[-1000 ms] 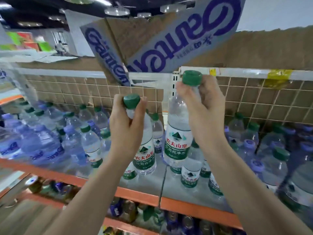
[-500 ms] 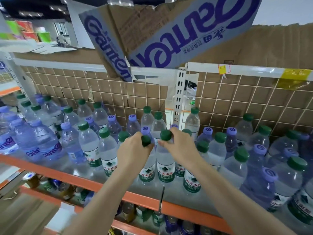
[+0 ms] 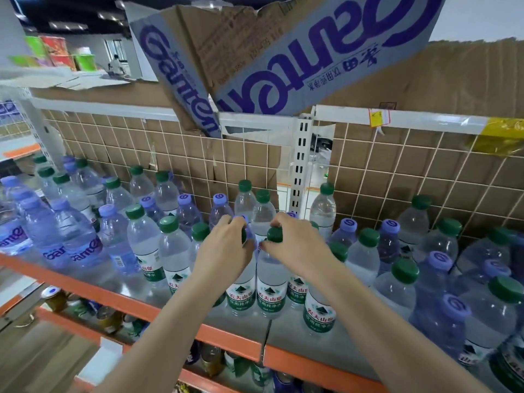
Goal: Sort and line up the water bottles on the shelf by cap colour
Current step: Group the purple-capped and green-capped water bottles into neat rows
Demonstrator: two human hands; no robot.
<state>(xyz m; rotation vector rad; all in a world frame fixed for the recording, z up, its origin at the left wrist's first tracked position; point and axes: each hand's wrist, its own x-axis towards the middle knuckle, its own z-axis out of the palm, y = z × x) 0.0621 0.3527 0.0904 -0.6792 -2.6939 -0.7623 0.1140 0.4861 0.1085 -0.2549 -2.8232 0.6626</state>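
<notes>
Two green-capped water bottles stand side by side on the shelf point(image 3: 286, 330) near its front middle. My left hand point(image 3: 226, 248) grips the cap and neck of the left bottle point(image 3: 241, 293). My right hand point(image 3: 292, 242) holds the neck of the right bottle point(image 3: 270, 290), whose green cap shows between my fingers. Both bottles rest upright on the shelf, touching each other. Around them stand several more bottles with green caps point(image 3: 168, 222) and purple caps point(image 3: 348, 224), mixed together.
A wire grid backed with cardboard point(image 3: 397, 177) closes the shelf's rear. Torn Ganten cardboard point(image 3: 283, 66) hangs overhead. Large purple-capped bottles point(image 3: 56, 239) fill the left, mixed bottles the right. An orange shelf edge point(image 3: 232, 340) runs below, with cans on the lower shelf.
Both hands came down from head height with the two green-capped bottles and set them upright on the shelf's front middle, still gripping their tops.
</notes>
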